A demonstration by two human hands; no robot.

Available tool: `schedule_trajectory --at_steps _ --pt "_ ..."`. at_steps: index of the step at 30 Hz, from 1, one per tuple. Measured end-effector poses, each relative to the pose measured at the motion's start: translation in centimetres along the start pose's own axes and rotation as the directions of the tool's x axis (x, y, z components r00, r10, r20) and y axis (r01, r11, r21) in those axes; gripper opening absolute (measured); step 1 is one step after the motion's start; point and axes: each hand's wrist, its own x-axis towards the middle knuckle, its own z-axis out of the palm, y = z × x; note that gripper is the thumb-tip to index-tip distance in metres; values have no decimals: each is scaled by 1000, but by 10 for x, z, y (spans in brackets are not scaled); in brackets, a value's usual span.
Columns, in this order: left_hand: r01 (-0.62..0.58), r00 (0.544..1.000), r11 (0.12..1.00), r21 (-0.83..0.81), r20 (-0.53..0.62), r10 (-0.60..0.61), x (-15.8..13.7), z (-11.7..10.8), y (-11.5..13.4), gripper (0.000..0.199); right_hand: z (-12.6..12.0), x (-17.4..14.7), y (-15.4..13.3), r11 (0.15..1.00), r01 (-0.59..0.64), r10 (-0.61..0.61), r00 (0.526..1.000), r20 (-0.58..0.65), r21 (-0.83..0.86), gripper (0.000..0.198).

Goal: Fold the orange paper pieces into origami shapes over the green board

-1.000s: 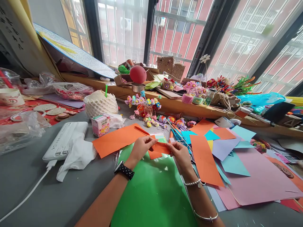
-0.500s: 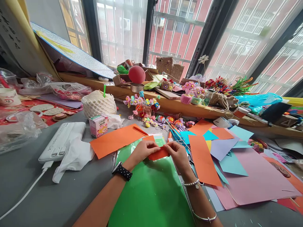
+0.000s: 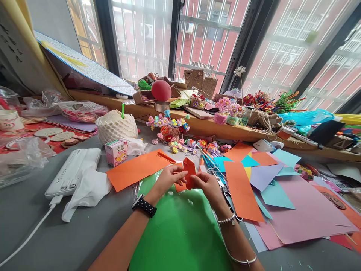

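A small folded piece of orange paper (image 3: 189, 168) is held upright above a glossy green mat (image 3: 180, 229). My right hand (image 3: 208, 185) pinches its lower right edge between thumb and fingers. At its left edge are the bent fingers of my left hand (image 3: 169, 180), closed against the paper. Beneath the hands, another orange scrap (image 3: 180, 187) shows in part on the mat. Just left of the mat's far end lies a long orange strip (image 3: 135, 169) with a curled edge. Scissors (image 3: 217, 171) lie partly hidden beyond my right hand.
To the right spread loose coloured sheets, among them an orange strip (image 3: 243, 192) and a large pink sheet (image 3: 307, 214). On the left are a white power bank (image 3: 75, 169) with cable, a crumpled tissue (image 3: 87, 192) and a small pink box (image 3: 116, 152). Crochet flowers (image 3: 169, 130) stand behind.
The folded orange paper has turned from lying flat between both hands to standing upright. My left fingers have shifted their hold, and my right hand grips lower on it.
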Motion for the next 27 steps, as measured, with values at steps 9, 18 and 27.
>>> schedule_trajectory --at_steps 9,18,27 --pt "30 999 989 -148 -35 -36 1 -1 -3 27 -1 -1 -4 1000 26 -26 998 -59 -2 26" --pt "90 996 981 -173 12 -89 0 -8 3 33 -14 0 -6 998 51 -52 999 -11 -36 24" --pt "104 985 980 -172 152 -78 -2 -8 6 32 -19 -1 -8 998 55 -54 998 -39 17 19"
